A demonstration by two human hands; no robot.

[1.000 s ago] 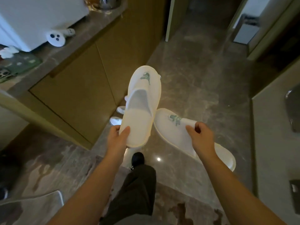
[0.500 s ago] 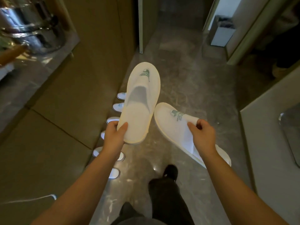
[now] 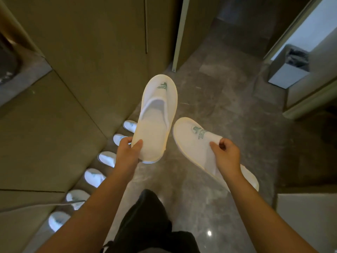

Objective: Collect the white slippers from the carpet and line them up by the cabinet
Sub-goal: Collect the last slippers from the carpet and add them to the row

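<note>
Walking on along the cabinet [image 3: 76,73], the person is now seeing 6 slippers at its foot where 0.5 s ago the row was showing farther up the view, and the metal pot at 10 o'clock has gone out of sight. Across the grey marble floor [image 3: 228,110], the cabinet is filling the view from 8 to 12 o'clock. Along its base the row of slippers [image 3: 94,177] is running from 7 o'clock up toward the centre, toes tucked under the edge, so most of the lining-up is looking done. At 2 o'clock a waste bin [image 3: 290,70] is standing by a doorway. Just above centre, the left hand [image 3: 127,152] is pinching the heel of 1 white slipper [image 3: 156,117], toe pointing to 12 o'clock. At 4 o'clock from it, the right hand [image 3: 225,152] is gripping the strap of a second slipper [image 3: 189,137], both being carried clear of the floor. Setting these 2 at the far end of the row is what appears left; whether more are lying on the carpet cannot be told.
</note>
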